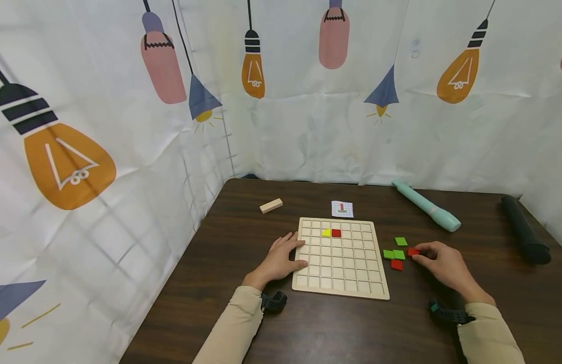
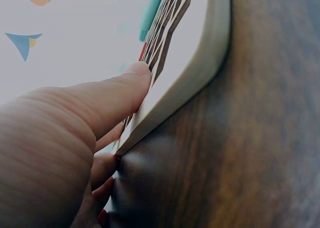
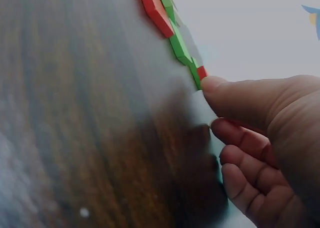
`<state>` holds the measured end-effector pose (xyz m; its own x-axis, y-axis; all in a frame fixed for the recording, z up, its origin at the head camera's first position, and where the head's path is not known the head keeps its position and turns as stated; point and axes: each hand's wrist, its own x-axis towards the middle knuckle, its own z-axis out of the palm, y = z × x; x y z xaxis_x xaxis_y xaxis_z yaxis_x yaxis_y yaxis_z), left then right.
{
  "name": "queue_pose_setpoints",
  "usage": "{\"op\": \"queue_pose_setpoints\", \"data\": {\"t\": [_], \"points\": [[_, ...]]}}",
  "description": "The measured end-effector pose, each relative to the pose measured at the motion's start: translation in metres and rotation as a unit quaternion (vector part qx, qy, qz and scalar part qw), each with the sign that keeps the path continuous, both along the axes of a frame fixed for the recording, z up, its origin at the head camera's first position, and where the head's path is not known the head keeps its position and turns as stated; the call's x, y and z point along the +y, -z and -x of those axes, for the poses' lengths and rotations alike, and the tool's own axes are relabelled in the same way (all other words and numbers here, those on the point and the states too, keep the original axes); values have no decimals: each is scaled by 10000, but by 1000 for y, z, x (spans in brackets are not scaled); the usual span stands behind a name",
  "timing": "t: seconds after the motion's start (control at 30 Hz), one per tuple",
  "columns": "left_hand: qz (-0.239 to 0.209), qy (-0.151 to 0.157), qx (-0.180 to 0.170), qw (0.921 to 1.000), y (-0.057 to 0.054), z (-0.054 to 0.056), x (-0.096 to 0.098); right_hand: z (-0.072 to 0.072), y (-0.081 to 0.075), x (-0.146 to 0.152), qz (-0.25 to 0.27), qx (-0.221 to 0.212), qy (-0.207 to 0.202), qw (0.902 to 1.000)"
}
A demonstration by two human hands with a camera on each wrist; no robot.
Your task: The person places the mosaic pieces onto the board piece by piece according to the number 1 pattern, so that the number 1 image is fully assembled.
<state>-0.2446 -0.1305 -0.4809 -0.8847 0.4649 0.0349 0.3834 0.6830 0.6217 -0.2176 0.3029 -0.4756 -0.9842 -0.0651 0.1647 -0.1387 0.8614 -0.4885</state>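
- Overall, a hanging cloth [image 1: 303, 151] printed with lamps and bulbs encloses the scene, seemingly to screen off the room.
- Next comes a dark wood-grain counter [image 1: 344, 323], giving everything a flat footing.
- Centrally, a pale gridded board [image 1: 342, 273] lies flat between a person's two hands, probably so both can reach it.
- Toward the far right, a mint-green tube [image 1: 426, 206] and a dark cylinder [image 1: 525, 230] lie apart from the board, apparently out of the way.
- The left hand [image 1: 277, 258] is spread and relaxed, thumb over the board's left rim and fingers along that edge; likely it keeps the board from sliding.
- The right hand [image 1: 446, 263] is nearly closed, thumb and forefinger pinching a small red tile [image 1: 413, 251] right of the board; a fingertip pinch suits so thin a piece.
- Just past the board's far edge lies a printed card [image 1: 342, 209], perhaps for easy viewing; a plain wooden block [image 1: 271, 206] sits off to its left.
- Smallest, a yellow piece [image 1: 327, 232] and a red square [image 1: 336, 233] occupy neighbouring cells near the board's far edge. Three green tiles [image 1: 401, 241] and another red one [image 1: 396, 265] cluster beside the right hand, conveniently close.
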Motion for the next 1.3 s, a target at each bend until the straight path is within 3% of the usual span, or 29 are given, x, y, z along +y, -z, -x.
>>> {"op": "queue_pose_setpoints", "data": {"t": [0.57,0.83,1.3], "points": [[-50,4,-1,10000,0,1,0,6,-3,-23,289,814,83,9962],[-24,1,19,10000,1,1,0,12,-3,-42,320,629,-294,9971],[-27,-7,9,10000,1,1,1,20,-4,-72,321,465,-604,9966]]}}
